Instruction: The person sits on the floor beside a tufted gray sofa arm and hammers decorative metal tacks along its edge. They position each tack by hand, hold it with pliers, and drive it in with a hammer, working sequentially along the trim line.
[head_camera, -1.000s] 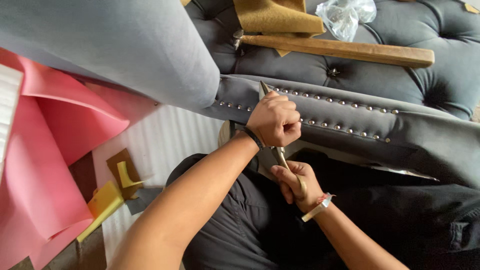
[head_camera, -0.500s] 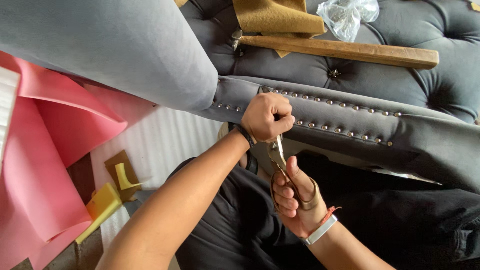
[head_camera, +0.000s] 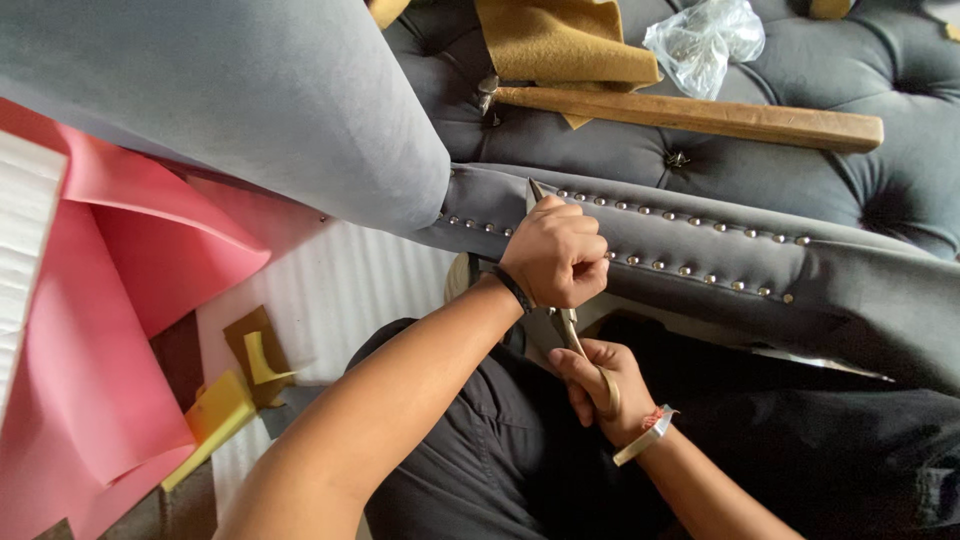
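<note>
Crumpled clear plastic bag (head_camera: 705, 42) on the grey tufted sofa seat (head_camera: 880, 90), top of view.

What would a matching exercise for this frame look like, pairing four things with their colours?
Things:
1. hammer handle
2. sofa rail
3. foam sheet
4. plastic bag

Colours:
A. pink
B. clear
C. brown wood
D. grey

Pairs: 1-C, 2-D, 3-A, 4-B
</note>
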